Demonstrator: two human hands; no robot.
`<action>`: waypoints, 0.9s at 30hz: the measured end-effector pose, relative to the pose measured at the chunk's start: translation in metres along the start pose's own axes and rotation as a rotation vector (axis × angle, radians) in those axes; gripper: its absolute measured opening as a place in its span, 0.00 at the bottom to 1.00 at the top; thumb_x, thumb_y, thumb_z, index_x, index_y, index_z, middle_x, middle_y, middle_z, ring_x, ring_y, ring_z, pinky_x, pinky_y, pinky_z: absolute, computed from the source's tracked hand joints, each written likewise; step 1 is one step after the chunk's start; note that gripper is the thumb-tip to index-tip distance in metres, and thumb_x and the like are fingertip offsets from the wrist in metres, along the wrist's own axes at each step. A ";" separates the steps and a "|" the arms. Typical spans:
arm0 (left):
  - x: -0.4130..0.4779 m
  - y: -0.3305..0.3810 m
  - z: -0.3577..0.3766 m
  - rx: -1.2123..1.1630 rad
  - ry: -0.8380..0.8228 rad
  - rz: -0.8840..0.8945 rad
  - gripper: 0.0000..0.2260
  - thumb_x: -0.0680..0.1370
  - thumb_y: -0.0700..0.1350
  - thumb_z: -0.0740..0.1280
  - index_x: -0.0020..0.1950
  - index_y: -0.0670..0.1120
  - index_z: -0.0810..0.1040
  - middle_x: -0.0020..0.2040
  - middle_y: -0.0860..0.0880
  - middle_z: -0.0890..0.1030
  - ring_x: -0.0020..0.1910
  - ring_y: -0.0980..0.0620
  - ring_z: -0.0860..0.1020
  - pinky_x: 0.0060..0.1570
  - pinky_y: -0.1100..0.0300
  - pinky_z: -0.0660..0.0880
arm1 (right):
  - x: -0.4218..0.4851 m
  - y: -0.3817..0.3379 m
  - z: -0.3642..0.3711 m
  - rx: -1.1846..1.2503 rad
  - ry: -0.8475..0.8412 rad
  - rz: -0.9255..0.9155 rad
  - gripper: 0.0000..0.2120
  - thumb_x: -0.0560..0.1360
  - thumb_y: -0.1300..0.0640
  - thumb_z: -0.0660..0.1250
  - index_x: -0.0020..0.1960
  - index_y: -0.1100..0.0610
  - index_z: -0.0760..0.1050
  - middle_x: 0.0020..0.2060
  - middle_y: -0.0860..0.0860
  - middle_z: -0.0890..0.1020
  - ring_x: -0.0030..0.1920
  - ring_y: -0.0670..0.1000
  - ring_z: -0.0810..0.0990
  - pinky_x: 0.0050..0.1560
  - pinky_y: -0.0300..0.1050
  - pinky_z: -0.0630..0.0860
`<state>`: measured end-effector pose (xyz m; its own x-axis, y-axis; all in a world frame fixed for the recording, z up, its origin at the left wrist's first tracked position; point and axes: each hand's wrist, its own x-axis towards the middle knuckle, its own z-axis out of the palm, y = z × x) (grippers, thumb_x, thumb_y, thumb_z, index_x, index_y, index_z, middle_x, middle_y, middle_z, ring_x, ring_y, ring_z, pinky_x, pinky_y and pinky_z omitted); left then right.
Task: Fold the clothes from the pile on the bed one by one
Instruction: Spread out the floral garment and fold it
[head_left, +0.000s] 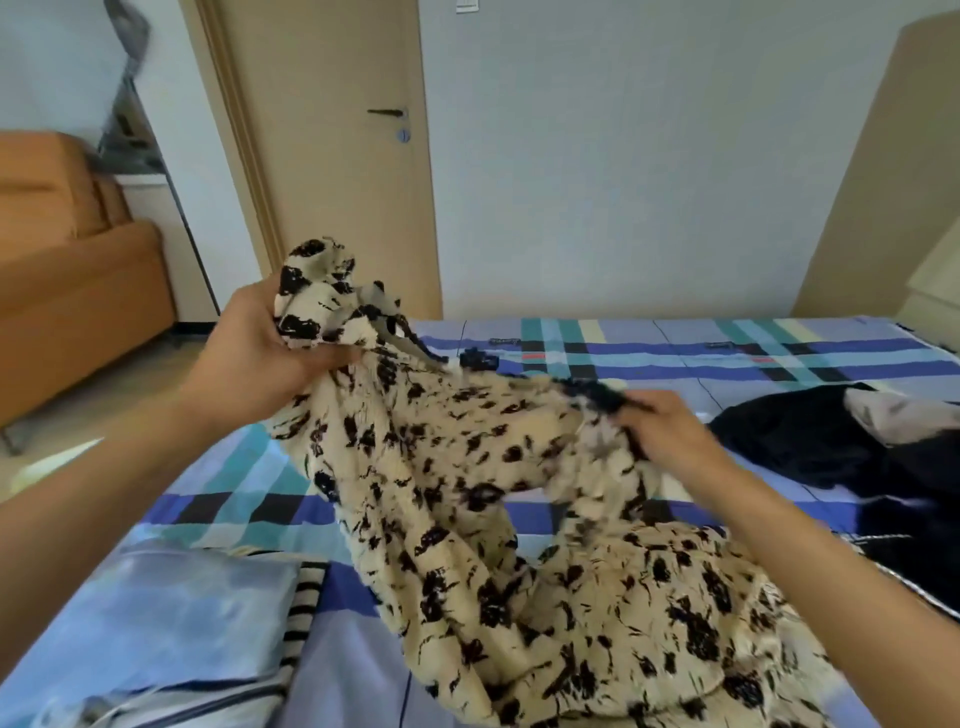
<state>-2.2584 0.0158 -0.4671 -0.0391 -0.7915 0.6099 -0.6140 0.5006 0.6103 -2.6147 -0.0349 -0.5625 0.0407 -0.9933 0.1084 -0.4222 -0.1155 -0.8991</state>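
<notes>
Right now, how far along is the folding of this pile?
Looks done: a light blue item and a striped one lie flat at the near left, seemingly folded. In hand: the cream floral garment, bunched in the left grip and pinched by the right grip, not yet spread flat. Left: the dark clothes heaped on the right of the bed.

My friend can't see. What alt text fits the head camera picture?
A left hand grips a bunched end of a cream garment with black flowers, and a right hand pinches its dark edge, above a plaid bed. Dark clothes lie to the right.
</notes>
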 end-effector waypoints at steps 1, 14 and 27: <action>0.000 -0.003 0.000 -0.050 -0.026 -0.050 0.18 0.70 0.39 0.78 0.58 0.47 0.79 0.37 0.64 0.83 0.34 0.66 0.80 0.36 0.74 0.73 | 0.005 -0.009 -0.015 0.021 0.067 0.035 0.09 0.81 0.61 0.62 0.50 0.59 0.82 0.46 0.65 0.85 0.48 0.66 0.83 0.50 0.54 0.76; -0.026 -0.034 0.031 -0.245 -0.370 -0.349 0.16 0.69 0.30 0.76 0.54 0.34 0.77 0.49 0.39 0.83 0.46 0.46 0.82 0.46 0.51 0.82 | -0.025 -0.047 -0.076 -0.048 -0.196 0.339 0.15 0.75 0.44 0.67 0.51 0.55 0.82 0.42 0.54 0.86 0.45 0.55 0.82 0.51 0.48 0.76; -0.136 -0.095 0.127 -0.106 -0.350 -0.774 0.23 0.76 0.28 0.68 0.67 0.41 0.64 0.50 0.41 0.74 0.31 0.62 0.77 0.30 0.66 0.72 | -0.066 0.107 -0.009 -0.164 -0.311 0.357 0.58 0.66 0.37 0.77 0.81 0.48 0.42 0.75 0.50 0.66 0.70 0.51 0.69 0.63 0.44 0.64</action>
<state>-2.2950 0.0311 -0.6724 0.1089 -0.9778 -0.1790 -0.4916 -0.2094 0.8453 -2.6706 0.0186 -0.6620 0.1255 -0.9290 -0.3481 -0.5951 0.2103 -0.7756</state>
